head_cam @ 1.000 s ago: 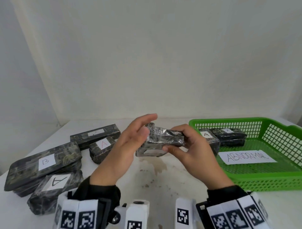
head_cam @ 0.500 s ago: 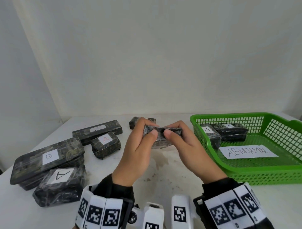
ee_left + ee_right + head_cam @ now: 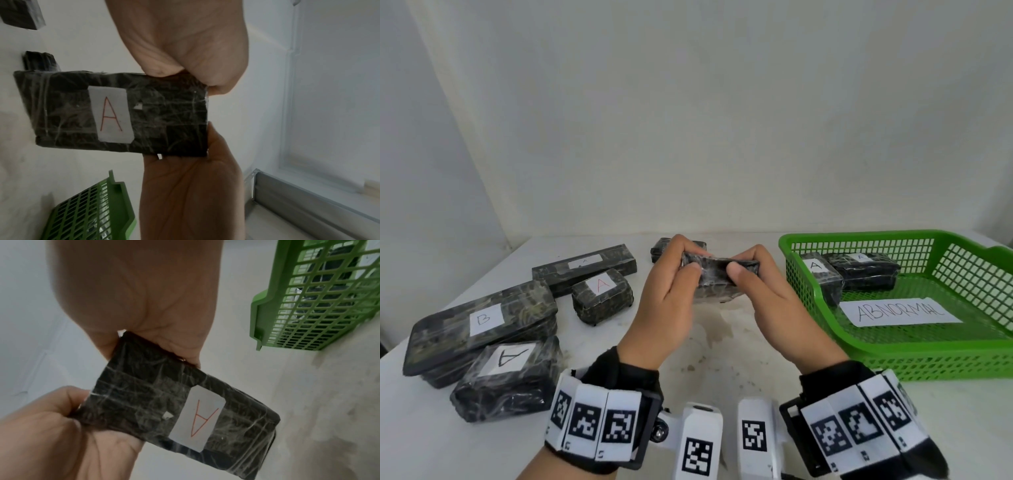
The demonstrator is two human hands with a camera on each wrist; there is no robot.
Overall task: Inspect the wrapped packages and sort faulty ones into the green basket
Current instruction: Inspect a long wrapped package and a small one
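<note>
stained white table (image 3: 726,356) against bare white wall (image 3: 688,120); green basket (image 3: 962,363) right

Black sleeves (image 3: 635,371); white wristbands (image 3: 595,419) with square codes.

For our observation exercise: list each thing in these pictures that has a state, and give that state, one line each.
Held package: lifted off the table, label A facing down.
Left hand: grips the package's left end.
Right hand: grips its right end.
Green basket: holds two wrapped packages and an ABNORMAL sign.
B package: flat on the table, label up.
</note>
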